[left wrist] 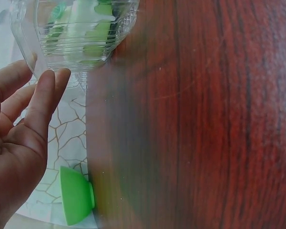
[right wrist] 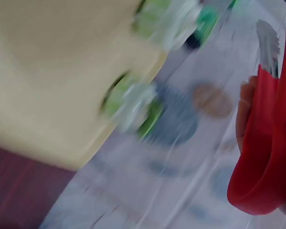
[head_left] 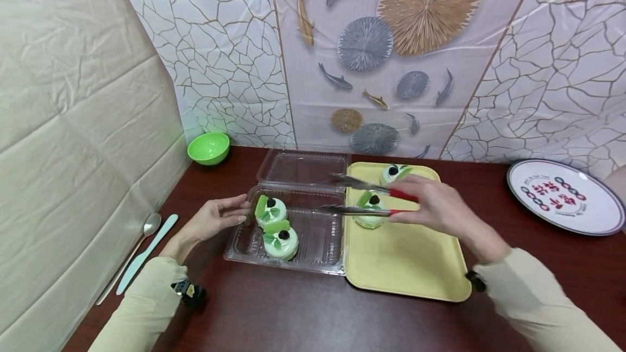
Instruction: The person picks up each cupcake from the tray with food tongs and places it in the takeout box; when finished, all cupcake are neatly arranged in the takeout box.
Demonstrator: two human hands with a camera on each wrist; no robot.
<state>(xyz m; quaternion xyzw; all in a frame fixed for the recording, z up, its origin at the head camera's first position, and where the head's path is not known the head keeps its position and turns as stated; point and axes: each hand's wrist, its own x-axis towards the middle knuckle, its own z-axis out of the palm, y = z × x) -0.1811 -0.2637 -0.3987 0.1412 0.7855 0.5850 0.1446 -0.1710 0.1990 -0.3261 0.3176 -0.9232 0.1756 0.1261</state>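
Note:
My right hand (head_left: pixel 437 205) grips tongs (right wrist: pixel 264 167) with red handles and metal tips. Their arms are spread over the border of the tray and the box, nothing between the tips. Beside the left wall of a clear plastic box (head_left: pixel 318 238) is my left hand (head_left: pixel 215 216), its fairly straight fingers touching the rim. Inside the box's left side sit two small cakes with white-green cream, a dark berry and leaves, a back cake (head_left: pixel 276 212) and a front cake (head_left: pixel 285 244). Two similar cakes, a nearer one (head_left: pixel 369 220) and a farther one (head_left: pixel 389 174), stand on the yellow tray (head_left: pixel 406 265).
The box's clear lid (head_left: pixel 305 167) lies folded back toward the wall. A green bowl (head_left: pixel 209 148) stands at the back left. A spoon (head_left: pixel 151 225) and a pale knife (head_left: pixel 146 254) lie left of my left arm. A white plate (head_left: pixel 567 194) leans at the right.

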